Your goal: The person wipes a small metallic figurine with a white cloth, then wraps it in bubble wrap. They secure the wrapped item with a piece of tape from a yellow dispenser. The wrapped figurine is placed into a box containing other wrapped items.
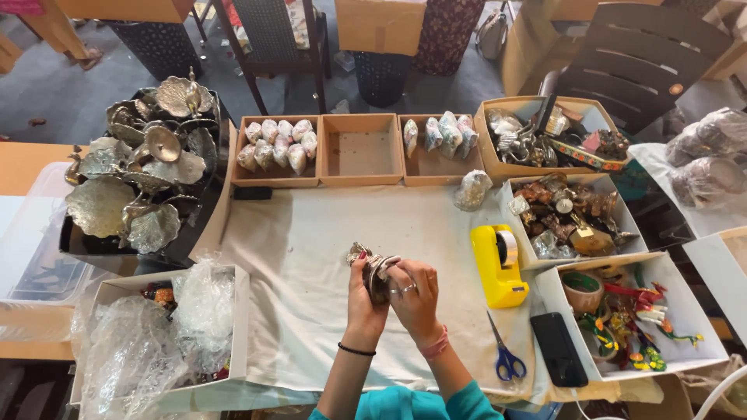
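Observation:
Over the white cloth my left hand and my right hand close together around a small dark metal ornament partly covered in clear plastic wrap. The ornament's silvery end sticks out to the upper left of my fingers. A black band circles my left wrist and a pink one my right, and there are rings on my right fingers.
A yellow tape dispenser, blue-handled scissors and a black phone lie to the right. Three shallow cardboard boxes sit behind, two holding wrapped pieces. Silver leaf-shaped dishes pile at left; a box of bubble wrap sits near-left; trays of trinkets at right.

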